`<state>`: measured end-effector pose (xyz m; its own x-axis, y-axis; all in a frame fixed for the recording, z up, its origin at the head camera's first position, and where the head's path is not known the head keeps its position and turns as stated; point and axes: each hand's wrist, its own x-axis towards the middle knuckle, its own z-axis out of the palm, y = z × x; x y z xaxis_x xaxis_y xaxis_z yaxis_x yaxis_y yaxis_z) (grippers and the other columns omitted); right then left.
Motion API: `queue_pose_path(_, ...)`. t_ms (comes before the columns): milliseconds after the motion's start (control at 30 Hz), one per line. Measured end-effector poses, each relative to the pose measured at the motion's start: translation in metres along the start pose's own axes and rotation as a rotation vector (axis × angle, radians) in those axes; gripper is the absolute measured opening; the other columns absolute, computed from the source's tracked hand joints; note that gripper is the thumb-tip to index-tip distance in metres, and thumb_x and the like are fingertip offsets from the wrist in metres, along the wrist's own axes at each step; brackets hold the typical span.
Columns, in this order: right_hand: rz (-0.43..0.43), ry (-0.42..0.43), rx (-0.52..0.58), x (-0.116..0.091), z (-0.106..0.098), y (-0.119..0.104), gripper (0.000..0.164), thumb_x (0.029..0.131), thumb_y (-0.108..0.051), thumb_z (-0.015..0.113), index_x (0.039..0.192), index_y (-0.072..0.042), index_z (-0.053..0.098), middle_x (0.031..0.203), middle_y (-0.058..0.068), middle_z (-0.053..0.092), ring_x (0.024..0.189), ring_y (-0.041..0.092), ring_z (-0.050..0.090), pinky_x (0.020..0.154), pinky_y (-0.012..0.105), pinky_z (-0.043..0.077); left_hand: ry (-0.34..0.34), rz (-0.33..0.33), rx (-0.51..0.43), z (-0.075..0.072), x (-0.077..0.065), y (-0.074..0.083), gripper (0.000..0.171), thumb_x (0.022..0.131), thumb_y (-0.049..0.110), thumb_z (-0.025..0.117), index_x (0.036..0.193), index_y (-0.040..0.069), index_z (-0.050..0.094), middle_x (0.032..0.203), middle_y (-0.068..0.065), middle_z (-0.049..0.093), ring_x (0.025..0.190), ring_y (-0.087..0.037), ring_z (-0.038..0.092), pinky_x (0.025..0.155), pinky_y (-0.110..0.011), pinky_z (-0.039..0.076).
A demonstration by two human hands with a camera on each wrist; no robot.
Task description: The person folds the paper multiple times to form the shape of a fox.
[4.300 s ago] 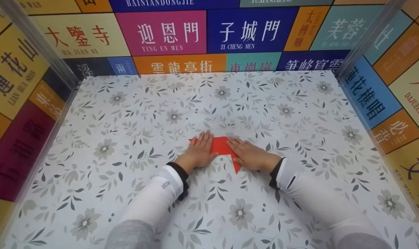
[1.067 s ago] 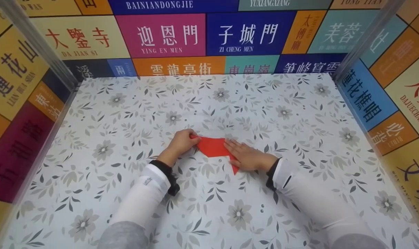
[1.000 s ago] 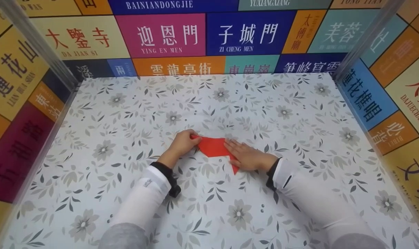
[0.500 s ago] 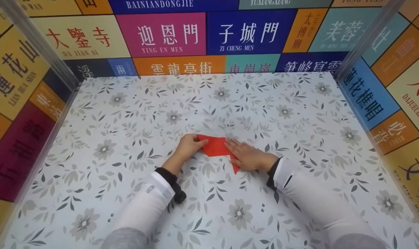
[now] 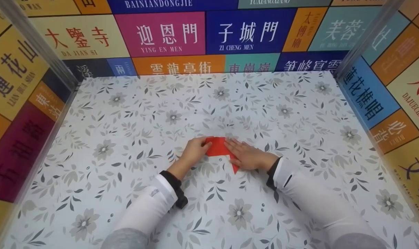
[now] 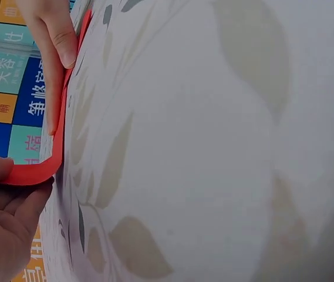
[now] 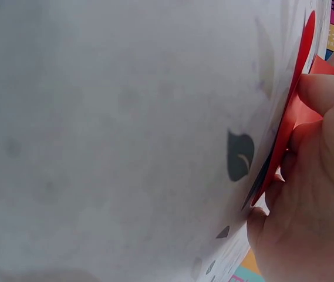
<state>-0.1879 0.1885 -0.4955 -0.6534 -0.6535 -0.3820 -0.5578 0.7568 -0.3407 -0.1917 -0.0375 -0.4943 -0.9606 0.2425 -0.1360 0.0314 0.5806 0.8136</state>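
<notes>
A folded sheet of red paper (image 5: 217, 147) lies at the middle of the table, with a pointed corner sticking out toward the person. My left hand (image 5: 194, 152) pinches its left end between thumb and fingers. In the left wrist view that end of the paper (image 6: 33, 174) bends up off the table in the left hand's grip. My right hand (image 5: 248, 157) rests with extended fingers on the paper's right part, pressing it down. The right wrist view shows the right thumb (image 7: 319, 91) on the paper near its raised near edge, and part of the right side is covered by that hand.
A white cloth with grey leaves and flowers covers the table (image 5: 237, 214). Colourful panels with lettering (image 5: 161, 34) stand along the back and both sides. Clear strips (image 5: 365, 41) run up the corners. Black bands (image 5: 176, 186) sit at both wrists.
My left hand first lay flat on the paper, then pinched its left end. It has since moved right, bringing that end inward over the paper. The right hand has stayed in place.
</notes>
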Motion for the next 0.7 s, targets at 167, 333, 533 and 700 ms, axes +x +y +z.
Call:
queue_pose_path(167, 0.004, 0.003, -0.005, 0.000, 0.000, -0.001, 0.068, 0.104, -0.033, 0.039, 0.156, -0.005, 0.006, 0.164, 0.013, 0.003, 0.151, 0.031, 0.003, 0.120, 0.051, 0.011, 0.005, 0.127, 0.049, 0.007, -0.007, 0.003, 0.035, 0.097, 0.009, 0.053, 0.131, 0.005, 0.061, 0.125, -0.013, 0.066, 0.101, -0.022, 0.064, 0.089, -0.034, 0.052)
queue_pose_path(333, 0.021, 0.005, 0.014, -0.001, 0.000, -0.002, 0.069, 0.103, -0.033, 0.040, 0.155, -0.003, 0.005, 0.163, 0.014, 0.003, 0.151, 0.031, 0.003, 0.120, 0.052, 0.012, -0.013, 0.212, 0.138, 0.013, -0.012, 0.004, 0.039, 0.095, 0.006, 0.053, 0.134, 0.004, 0.057, 0.129, -0.014, 0.063, 0.109, -0.023, 0.064, 0.095, -0.037, 0.050)
queue_pose_path(533, 0.028, 0.016, 0.041, -0.001, 0.000, -0.001, 0.071, 0.103, -0.032, 0.042, 0.154, 0.000, 0.004, 0.163, 0.016, 0.003, 0.151, 0.031, 0.004, 0.120, 0.052, 0.012, -0.032, 0.260, 0.221, 0.015, -0.015, 0.007, 0.041, 0.095, 0.006, 0.054, 0.136, 0.004, 0.055, 0.131, -0.014, 0.061, 0.119, -0.026, 0.060, 0.101, -0.037, 0.048)
queue_pose_path(700, 0.012, 0.026, 0.054, 0.000, 0.001, 0.000, 0.070, 0.103, -0.029, 0.043, 0.154, 0.002, 0.005, 0.163, 0.018, 0.003, 0.150, 0.032, 0.004, 0.119, 0.053, 0.013, -0.063, 0.280, 0.270, 0.017, -0.018, 0.011, 0.044, 0.096, 0.007, 0.054, 0.140, 0.006, 0.051, 0.136, -0.012, 0.057, 0.119, -0.025, 0.061, 0.101, -0.035, 0.048)
